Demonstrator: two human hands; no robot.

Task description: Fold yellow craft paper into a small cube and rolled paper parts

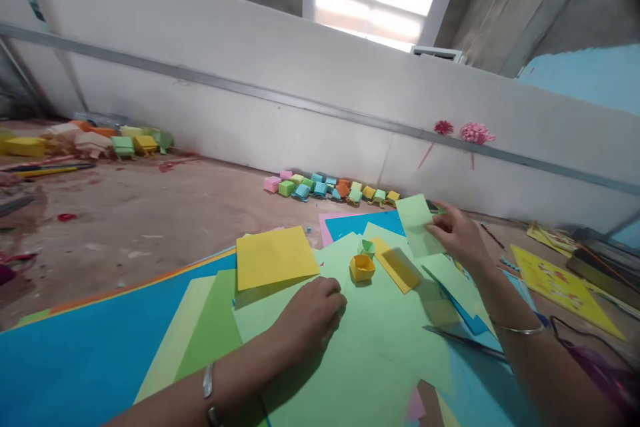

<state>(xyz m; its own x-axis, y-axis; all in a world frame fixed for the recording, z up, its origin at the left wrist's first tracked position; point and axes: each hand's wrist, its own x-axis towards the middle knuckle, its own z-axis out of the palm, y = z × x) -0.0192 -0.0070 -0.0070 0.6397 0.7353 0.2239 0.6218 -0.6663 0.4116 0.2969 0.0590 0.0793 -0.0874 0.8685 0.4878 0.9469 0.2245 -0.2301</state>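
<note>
From the head camera, the left hand point(313, 312) rests knuckles-up on a large light green sheet point(370, 360), fingers curled in; what they hide cannot be told. The right hand point(457, 235) pinches a light green paper square point(416, 221) by its edge, lifted above the sheets near the wall. Between the hands sits a small yellow folded paper box point(362, 267). A yellow printed sheet point(565, 288) lies to the right, its marks too blurred to read.
</note>
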